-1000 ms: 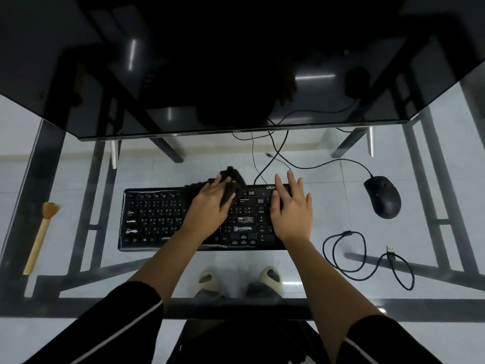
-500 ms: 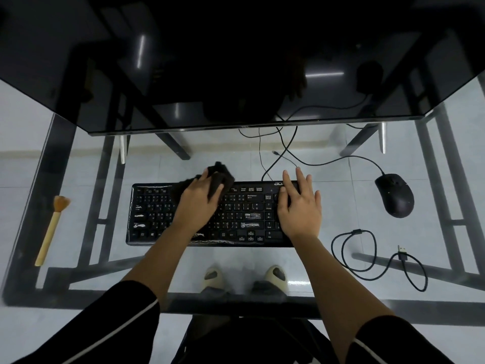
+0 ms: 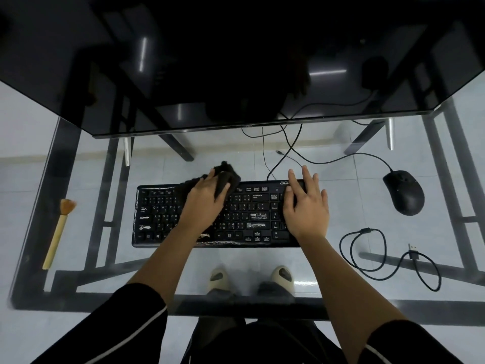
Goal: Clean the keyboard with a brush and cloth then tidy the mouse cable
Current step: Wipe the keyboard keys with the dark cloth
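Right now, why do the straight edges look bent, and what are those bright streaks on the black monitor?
Head view: the wide-angle lens bows the monitor edge and the glass desk frame; the streaks look like lamps mirrored in that glossy screen; light is dim, so the dark cloth in the left hand nearly merges with the black keyboard, whose keys show pale glare patches.

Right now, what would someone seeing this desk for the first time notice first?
The black keyboard at the centre of the glass desk: the left hand holds a dark cloth on its top rows, the right hand lies flat on its right end. Then the wooden brush far left and the black mouse far right.
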